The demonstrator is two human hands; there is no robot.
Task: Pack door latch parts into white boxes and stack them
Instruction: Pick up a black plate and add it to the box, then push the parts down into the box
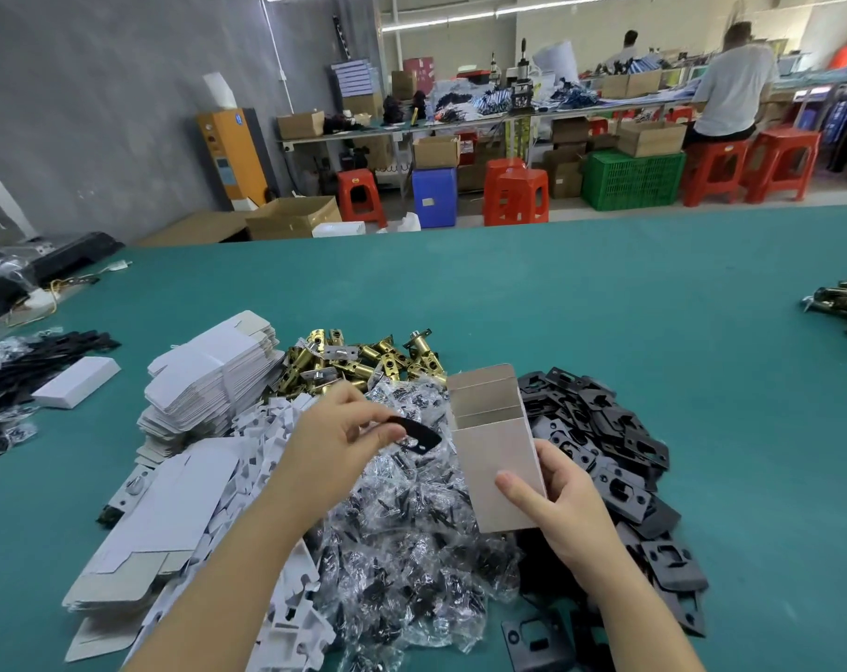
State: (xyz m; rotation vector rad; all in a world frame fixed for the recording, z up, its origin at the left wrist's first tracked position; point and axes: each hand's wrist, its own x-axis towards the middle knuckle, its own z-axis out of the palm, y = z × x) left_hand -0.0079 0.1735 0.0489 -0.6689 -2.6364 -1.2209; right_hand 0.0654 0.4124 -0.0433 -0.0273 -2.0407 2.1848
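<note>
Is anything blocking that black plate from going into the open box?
Nothing visible does. The left hand pinches the black plate just left of the open box, which the right hand holds with its top flaps up. Only open air lies between the plate and the opening.

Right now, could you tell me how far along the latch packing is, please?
Early on. One closed white box lies on the green table, not stacked. In hand: the right hand holds an open cardboard box while the left hand pinches a flat black plate beside its mouth. Left: piles of brass latches, bagged screws, black plates and flat white box blanks.
</note>
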